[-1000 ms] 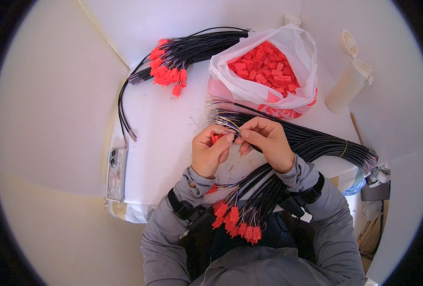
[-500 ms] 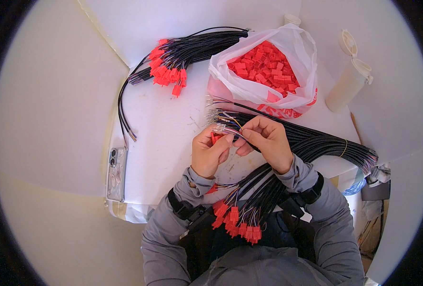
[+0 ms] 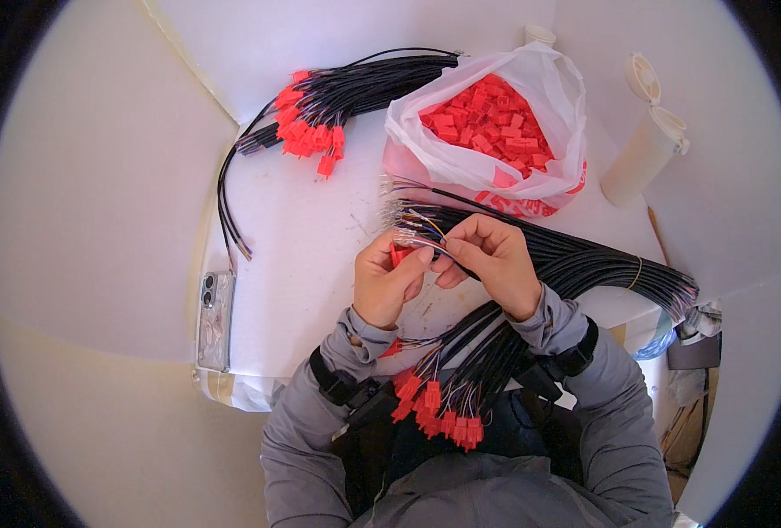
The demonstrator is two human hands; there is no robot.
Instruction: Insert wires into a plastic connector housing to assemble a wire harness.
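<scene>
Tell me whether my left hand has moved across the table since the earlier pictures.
No: your left hand shows no visible shift, keeping the same place to the right of the silver phone.

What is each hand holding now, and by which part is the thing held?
The left hand holds a red connector; the exact place is hidden. The right hand pinches thin coloured wires behind their metal tips.

The smudged white tabletop carries a black cable bundle with red plastic connectors, a yellow-banded black cable bundle, an open white plastic bag, a cream cylindrical bottle — lid flipped up — and a silver rectangular phone.
</scene>
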